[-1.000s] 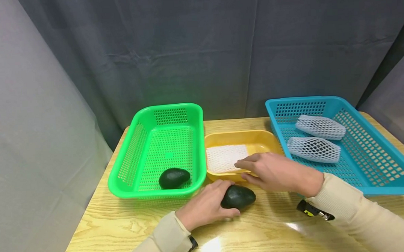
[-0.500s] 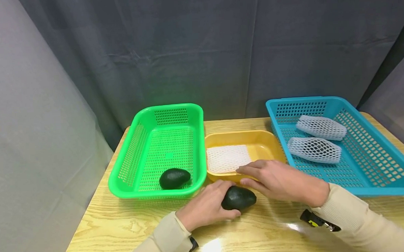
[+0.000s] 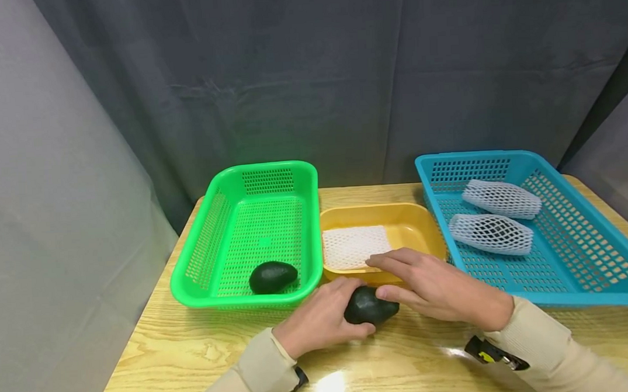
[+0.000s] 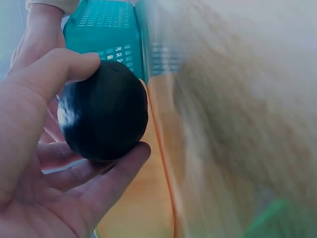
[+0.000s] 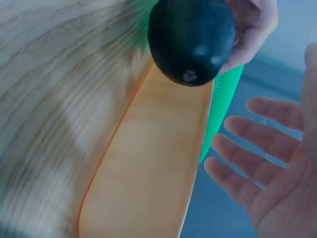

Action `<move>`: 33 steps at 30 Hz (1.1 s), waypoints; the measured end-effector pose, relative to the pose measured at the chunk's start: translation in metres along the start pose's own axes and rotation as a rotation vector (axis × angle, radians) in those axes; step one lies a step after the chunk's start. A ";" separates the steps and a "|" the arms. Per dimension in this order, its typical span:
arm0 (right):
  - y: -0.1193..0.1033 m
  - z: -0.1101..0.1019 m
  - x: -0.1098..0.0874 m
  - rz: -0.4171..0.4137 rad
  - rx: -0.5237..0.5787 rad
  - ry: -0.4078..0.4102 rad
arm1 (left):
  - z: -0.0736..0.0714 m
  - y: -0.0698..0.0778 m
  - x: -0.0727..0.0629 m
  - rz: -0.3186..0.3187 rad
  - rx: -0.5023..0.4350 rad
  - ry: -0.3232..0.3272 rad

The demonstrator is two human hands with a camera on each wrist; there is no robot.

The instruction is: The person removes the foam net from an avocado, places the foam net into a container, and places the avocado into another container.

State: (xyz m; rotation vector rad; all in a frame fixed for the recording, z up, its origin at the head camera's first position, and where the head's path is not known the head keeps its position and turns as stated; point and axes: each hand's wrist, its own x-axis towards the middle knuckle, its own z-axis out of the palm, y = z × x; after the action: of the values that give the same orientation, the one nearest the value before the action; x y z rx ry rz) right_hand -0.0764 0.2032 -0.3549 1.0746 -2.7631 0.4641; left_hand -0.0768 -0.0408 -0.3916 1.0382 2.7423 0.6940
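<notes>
A dark green avocado is gripped in my left hand, low over the table in front of the yellow tray. In the left wrist view the thumb and fingers curl round the avocado from the side. My right hand hovers at the tray's front rim, its thumb overlapping the avocado in the head view. Its fingers are spread and hold nothing in the right wrist view. White foam net sleeves lie flat in the yellow tray, just beyond the right fingertips.
On the left, a green basket holds another avocado. A blue basket on the right contains two net-wrapped pieces. Grey curtains stand behind the wooden table.
My right hand has drawn back from over the tray towards me, and its thumb has come to overlap the avocado. The left hand keeps its grip in nearly the same place.
</notes>
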 end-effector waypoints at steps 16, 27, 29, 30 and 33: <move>0.002 0.000 -0.003 -0.045 0.065 0.066 | -0.015 0.015 -0.008 0.094 -0.020 0.074; 0.002 -0.003 0.002 -0.122 0.091 0.137 | -0.030 0.020 -0.013 0.076 -0.046 0.119; 0.002 -0.004 0.003 -0.122 0.100 0.141 | -0.032 0.022 -0.015 0.085 -0.038 0.128; 0.002 -0.005 0.004 -0.122 0.105 0.144 | -0.034 0.022 -0.016 0.091 -0.037 0.135; 0.001 -0.007 0.006 -0.128 0.112 0.153 | -0.036 0.022 -0.017 0.115 -0.032 0.167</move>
State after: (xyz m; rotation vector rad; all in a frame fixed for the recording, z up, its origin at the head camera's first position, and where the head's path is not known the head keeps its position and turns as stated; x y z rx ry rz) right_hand -0.0818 0.2024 -0.3466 1.1790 -2.5441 0.6605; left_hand -0.0608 -0.0513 -0.3500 1.1892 2.8169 0.8763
